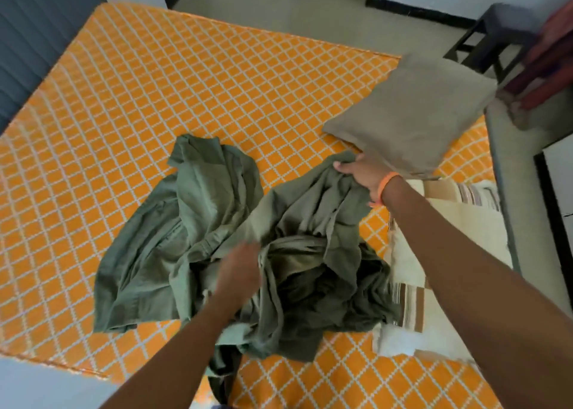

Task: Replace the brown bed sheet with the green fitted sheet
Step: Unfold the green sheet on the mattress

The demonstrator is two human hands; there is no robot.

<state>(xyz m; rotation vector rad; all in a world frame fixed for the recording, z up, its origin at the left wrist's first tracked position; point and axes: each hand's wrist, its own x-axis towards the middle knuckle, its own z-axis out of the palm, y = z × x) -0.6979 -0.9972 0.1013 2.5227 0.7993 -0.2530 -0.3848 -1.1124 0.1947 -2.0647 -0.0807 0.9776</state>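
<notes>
The green fitted sheet (pixel 217 241) lies crumpled in a heap on the bare orange mattress (pixel 173 92) with its white diamond pattern. My right hand (pixel 359 173), an orange band on the wrist, grips a raised fold of the sheet at its far right edge. My left hand (pixel 238 269) is blurred and reaches into the bunched folds at the heap's middle; its fingers are hidden in the cloth. No brown sheet is in view on the mattress.
A grey-brown pillow (pixel 412 114) lies on the mattress's right side just beyond my right hand. Cream striped bedding (pixel 434 253) is piled at the right edge. A dark headboard (pixel 34 36) stands left, a dark stool (pixel 493 33) with reddish cloth at the far right.
</notes>
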